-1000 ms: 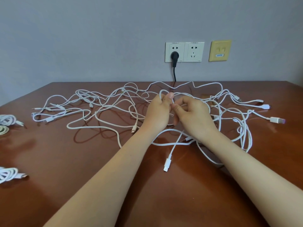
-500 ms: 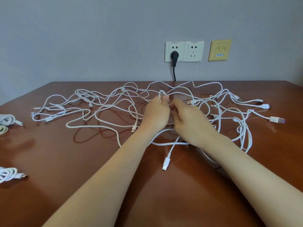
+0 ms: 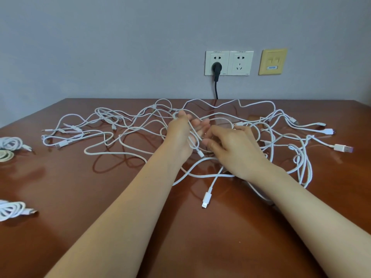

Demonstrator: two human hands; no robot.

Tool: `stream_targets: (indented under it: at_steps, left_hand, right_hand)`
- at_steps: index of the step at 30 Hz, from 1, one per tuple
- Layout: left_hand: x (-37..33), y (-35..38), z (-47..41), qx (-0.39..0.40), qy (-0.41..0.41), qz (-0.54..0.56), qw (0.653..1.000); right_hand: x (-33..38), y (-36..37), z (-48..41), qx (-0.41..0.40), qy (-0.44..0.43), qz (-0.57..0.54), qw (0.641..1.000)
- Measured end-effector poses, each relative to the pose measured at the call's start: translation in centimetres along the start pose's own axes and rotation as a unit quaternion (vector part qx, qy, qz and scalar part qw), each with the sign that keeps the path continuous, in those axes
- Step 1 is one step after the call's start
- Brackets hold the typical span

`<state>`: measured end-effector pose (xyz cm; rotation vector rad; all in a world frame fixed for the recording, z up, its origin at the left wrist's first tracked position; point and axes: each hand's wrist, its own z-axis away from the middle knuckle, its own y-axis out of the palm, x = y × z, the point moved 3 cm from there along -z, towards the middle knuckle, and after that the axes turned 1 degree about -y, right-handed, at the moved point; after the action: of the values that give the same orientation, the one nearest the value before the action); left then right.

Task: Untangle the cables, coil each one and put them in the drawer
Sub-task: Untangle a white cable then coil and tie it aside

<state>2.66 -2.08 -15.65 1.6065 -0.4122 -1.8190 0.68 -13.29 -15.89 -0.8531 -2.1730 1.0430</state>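
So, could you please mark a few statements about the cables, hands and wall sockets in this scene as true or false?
1. A black plug sits in the left wall socket. True.
2. Both wall sockets are occupied. False: the right wall socket is empty.
3. Some coiled white cables lie near the table's left edge. True.
4. Both hands rest on bare wood. False: the left hand and right hand are among the tangled cables.
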Motion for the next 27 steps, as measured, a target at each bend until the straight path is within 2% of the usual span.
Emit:
stream_targets:
  at_steps: [2,3,7,11,17,20,23,27]
  left_hand:
    - [-0.4,-0.2,-0.1,0.009,-0.025,0.084,0.996]
    - [-0.6,-0.4,-0.3,0.015,-0.03,0.091,0.995]
    - [-1.7,-1.5,-1.1,-0.011,0.01,0.037,0.999]
    - [-2.7,-2.3,-1.6,-0.065,0.063,-0.012,0.996]
    - [-2.6,-2.3,-1.3,-0.11,0.1,-0.1,0.984]
    - [-1.8,-1.8,-1.0,-0.098,0.121,-0.192,0.969]
    - [-1.0,-0.9,-0.5,-0.061,0.126,-0.294,0.945]
    - [0.3,0.1,0.1,0.026,0.044,-0.32,0.946]
  right_hand:
    - [-0.3,0.3,0.0,0.017,0.012,-0.012,1.0]
    - [-0.5,0.4,-0.1,0.025,0.014,-0.018,0.999]
    - [-0.5,0.3,-0.1,0.051,0.009,-0.014,0.999]
    - [-0.2,-0.8,-0.2,0.021,-0.014,-0.011,1.0]
    - [1.6,-0.6,0.1,-0.061,-0.158,0.071,0.983]
    - [2.2,-0.7,0.1,-0.089,-0.202,0.06,0.974]
    - [2.2,-1.1,0.0,-0.109,-0.196,0.019,0.974]
    - [1.3,-1.6,-0.4,-0.117,-0.127,-0.063,0.983]
